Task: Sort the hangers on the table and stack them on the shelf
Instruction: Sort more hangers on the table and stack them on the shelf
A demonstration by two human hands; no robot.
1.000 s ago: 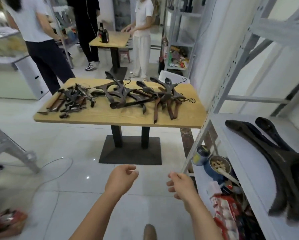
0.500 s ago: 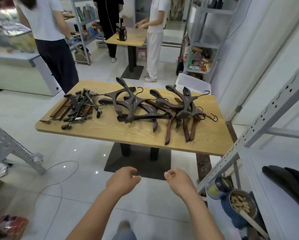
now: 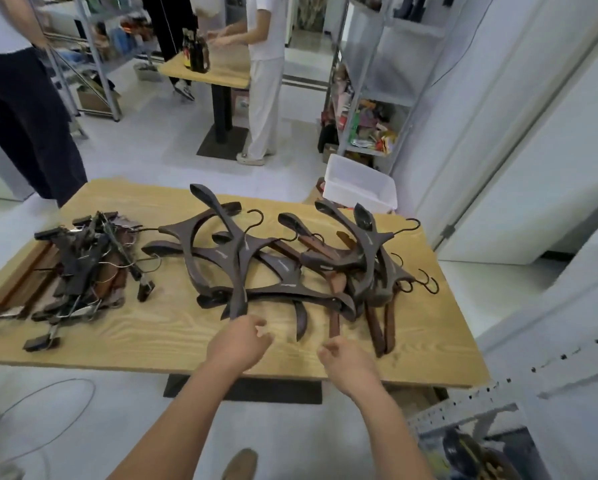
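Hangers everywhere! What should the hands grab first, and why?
Probably the left hand should grip the dark hanger whose arm ends just by its fingers; it lies on top of the pile. The right hand holds nothing either.

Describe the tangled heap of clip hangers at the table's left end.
The tangled heap of dark clip hangers lies unsorted on the left end of the light wooden table. It mixes flat brown wooden bars, black clamp blocks and wire hooks, crossing at many angles; the bars at its left edge lie roughly parallel. One black clip juts toward the near edge. A hook of the pile of wide dark-brown hangers reaches its right side.
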